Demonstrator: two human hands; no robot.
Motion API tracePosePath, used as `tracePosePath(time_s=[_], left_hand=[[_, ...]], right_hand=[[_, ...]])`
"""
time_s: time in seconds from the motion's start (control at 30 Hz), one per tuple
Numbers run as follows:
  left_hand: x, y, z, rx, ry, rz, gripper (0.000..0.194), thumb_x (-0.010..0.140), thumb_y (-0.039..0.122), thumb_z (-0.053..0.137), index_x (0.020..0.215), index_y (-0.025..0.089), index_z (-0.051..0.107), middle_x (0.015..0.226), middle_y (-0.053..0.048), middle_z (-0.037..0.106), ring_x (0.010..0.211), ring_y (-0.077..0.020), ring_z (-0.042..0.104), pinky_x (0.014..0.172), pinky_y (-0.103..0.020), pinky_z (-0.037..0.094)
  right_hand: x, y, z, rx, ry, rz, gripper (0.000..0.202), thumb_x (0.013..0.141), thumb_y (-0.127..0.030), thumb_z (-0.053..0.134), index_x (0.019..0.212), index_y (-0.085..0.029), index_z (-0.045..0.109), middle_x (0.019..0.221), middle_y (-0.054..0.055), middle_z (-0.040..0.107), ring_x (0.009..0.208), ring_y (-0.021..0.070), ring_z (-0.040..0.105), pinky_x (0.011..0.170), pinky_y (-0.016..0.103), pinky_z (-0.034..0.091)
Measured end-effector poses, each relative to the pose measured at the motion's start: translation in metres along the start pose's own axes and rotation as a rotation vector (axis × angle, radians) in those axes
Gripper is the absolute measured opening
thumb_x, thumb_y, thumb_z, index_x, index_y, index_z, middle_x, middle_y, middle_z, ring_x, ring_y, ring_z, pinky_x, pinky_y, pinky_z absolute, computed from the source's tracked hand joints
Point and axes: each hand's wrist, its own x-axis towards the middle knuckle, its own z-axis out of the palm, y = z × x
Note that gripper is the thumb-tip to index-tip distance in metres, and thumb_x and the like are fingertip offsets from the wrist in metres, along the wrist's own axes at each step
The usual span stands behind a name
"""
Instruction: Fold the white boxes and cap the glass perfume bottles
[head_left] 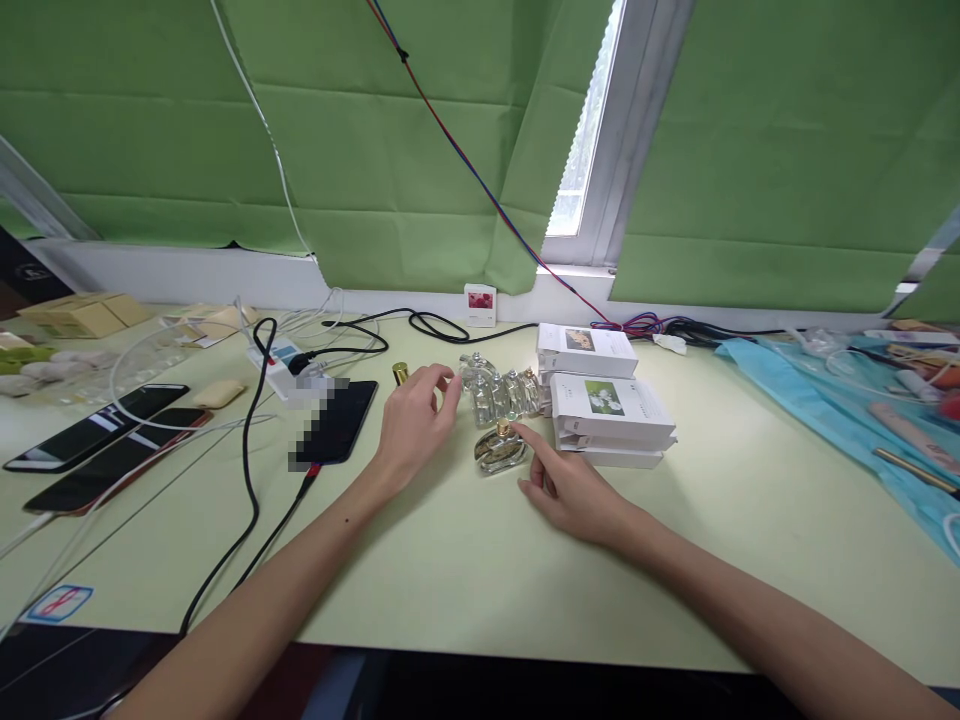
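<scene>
My left hand [418, 417] hovers over the table just left of a cluster of clear glass perfume bottles [491, 390]. Its fingers are bent with the thumb apart, and I see nothing held in them. A gold cap [400, 373] stands behind that hand. In front of the cluster, a rounded glass perfume bottle [501, 453] with a gold neck lies close to my right hand [576, 488]. The right index finger reaches out to the gold neck and seems to touch it, while the other fingers are loosely curled and grip nothing visible.
White boxes with flower pictures [611, 412] are stacked right of the bottles. A phone [341, 425] with a cable lies left, beside a power strip [276, 372]. Two more phones [112, 470] lie farther left. Blue sheeting [810, 400] covers the right side, and a small box [480, 305] stands behind.
</scene>
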Motion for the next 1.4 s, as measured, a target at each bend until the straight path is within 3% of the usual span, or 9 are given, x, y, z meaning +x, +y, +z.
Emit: tracePosePath(time_s=[0.17, 0.37, 0.93, 1.4], left_hand=[[-0.0033, 0.0018, 0.0004, 0.274, -0.21, -0.095, 0.029, 0.1, 0.039, 0.049, 0.088, 0.02, 0.067, 0.086, -0.005, 0.07, 0.072, -0.0205, 0.062, 0.061, -0.03, 0.036], [-0.0037, 0.0034, 0.0, 0.398, -0.342, -0.154, 0.023, 0.097, 0.032, 0.05, 0.094, 0.02, 0.069, 0.091, -0.007, 0.071, 0.079, -0.025, 0.066, 0.058, -0.032, 0.034], [-0.0063, 0.0036, 0.0031, 0.465, -0.47, -0.156, 0.014, 0.094, 0.02, 0.052, 0.091, 0.02, 0.066, 0.097, -0.009, 0.07, 0.085, -0.0295, 0.067, 0.059, -0.034, 0.037], [-0.0097, 0.0043, 0.0056, 0.468, -0.586, -0.184, 0.024, 0.092, 0.015, 0.044, 0.1, 0.016, 0.067, 0.101, -0.014, 0.067, 0.087, -0.0304, 0.067, 0.066, -0.037, 0.045]], right_hand=[[-0.0005, -0.0001, 0.0002, 0.002, -0.003, -0.001, 0.076, 0.096, -0.017, 0.054, 0.163, -0.027, 0.019, 0.079, -0.003, 0.064, 0.066, 0.015, 0.056, 0.067, 0.027, 0.042], [-0.0008, 0.0021, 0.0012, 0.003, 0.002, -0.01, 0.076, 0.096, -0.017, 0.054, 0.163, -0.028, 0.019, 0.081, -0.002, 0.065, 0.066, 0.0151, 0.055, 0.066, 0.027, 0.042], [-0.0003, 0.0014, 0.0009, -0.001, -0.006, 0.003, 0.076, 0.097, -0.017, 0.055, 0.163, -0.029, 0.018, 0.081, -0.003, 0.064, 0.067, 0.0149, 0.056, 0.066, 0.027, 0.042], [-0.0002, 0.0008, 0.0005, 0.001, -0.01, 0.002, 0.076, 0.097, -0.017, 0.054, 0.163, -0.028, 0.019, 0.08, -0.003, 0.064, 0.066, 0.0147, 0.055, 0.066, 0.026, 0.041]])
